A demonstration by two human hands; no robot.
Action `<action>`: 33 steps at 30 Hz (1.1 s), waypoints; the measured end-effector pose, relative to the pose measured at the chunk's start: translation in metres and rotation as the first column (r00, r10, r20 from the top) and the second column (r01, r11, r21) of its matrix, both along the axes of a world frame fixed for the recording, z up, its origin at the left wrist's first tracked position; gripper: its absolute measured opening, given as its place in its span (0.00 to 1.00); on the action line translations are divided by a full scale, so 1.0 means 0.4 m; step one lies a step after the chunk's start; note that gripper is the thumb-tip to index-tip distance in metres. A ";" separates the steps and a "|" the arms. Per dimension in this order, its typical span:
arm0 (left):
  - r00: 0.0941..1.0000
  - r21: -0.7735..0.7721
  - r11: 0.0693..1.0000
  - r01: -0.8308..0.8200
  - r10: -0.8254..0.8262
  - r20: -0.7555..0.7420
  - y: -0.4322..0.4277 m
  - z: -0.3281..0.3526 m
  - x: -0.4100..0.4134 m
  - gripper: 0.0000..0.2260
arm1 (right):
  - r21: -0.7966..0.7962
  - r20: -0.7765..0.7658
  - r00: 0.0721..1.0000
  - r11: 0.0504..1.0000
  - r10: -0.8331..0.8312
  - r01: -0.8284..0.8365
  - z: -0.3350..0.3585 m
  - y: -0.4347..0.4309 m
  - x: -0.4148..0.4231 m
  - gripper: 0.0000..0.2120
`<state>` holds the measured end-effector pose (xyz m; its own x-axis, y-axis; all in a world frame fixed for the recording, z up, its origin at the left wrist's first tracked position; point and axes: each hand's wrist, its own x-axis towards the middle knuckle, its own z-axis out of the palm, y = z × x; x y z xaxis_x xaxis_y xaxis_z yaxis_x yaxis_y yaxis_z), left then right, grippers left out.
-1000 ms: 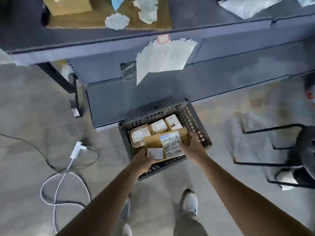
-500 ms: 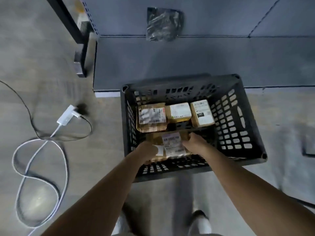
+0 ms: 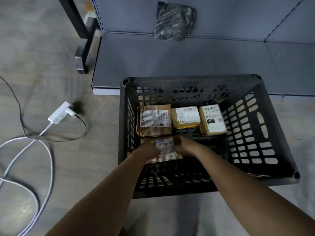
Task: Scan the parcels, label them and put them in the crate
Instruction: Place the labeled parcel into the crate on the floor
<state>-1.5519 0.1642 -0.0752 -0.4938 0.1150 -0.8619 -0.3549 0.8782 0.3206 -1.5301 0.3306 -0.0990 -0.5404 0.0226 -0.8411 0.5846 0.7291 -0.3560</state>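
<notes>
A black slotted crate (image 3: 265, 126) stands on the floor in front of a grey shelf base. Along its far side lie three labelled brown parcels: a large one (image 3: 154, 122) on the left, a small one (image 3: 185, 117) in the middle, another (image 3: 212, 120) on the right. Low in the crate's near left corner is a fourth brown parcel (image 3: 166, 147) with a white barcode label. My left hand (image 3: 150, 150) grips its left end and my right hand (image 3: 186, 146) grips its right end. Whether it rests on the crate floor is hidden.
A white power adapter (image 3: 59, 114) with white and black cables looping over the floor lies left of the crate. A crumpled black plastic bag (image 3: 173, 21) sits on the grey shelf base behind. A dark shelf upright and foot (image 3: 83, 53) stand at upper left.
Both hands have carried the labelled parcel from above the crate's rim down into its near left corner. The camera has dropped closer to the crate.
</notes>
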 end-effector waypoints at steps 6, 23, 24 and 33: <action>0.999 0.014 1.000 0.004 -0.004 -0.049 -0.007 0.188 0.024 0.42 | 0.040 -0.125 0.991 0.998 -0.040 0.045 0.188 -0.001 0.036 0.30; 0.649 -0.307 0.927 0.216 -0.371 -0.664 -0.043 1.428 0.123 0.37 | 0.169 -0.555 0.831 0.981 0.012 0.099 1.436 0.044 0.109 0.38; 0.621 -0.322 0.925 0.200 -0.374 -0.689 -0.058 1.491 0.128 0.37 | 0.174 -0.577 0.816 0.982 0.037 0.079 1.496 0.042 0.111 0.38; 0.477 -0.390 0.920 -0.040 -0.326 -0.816 -0.288 1.856 0.193 0.35 | 0.184 -0.680 0.691 0.969 0.245 -0.163 1.839 -0.163 0.073 0.35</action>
<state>-1.4746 0.0491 0.6673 -0.9969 0.0783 -0.0090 0.0772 0.9935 0.0836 -1.5009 0.2652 0.6367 -0.9695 -0.0971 -0.2251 0.0342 0.8557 -0.5163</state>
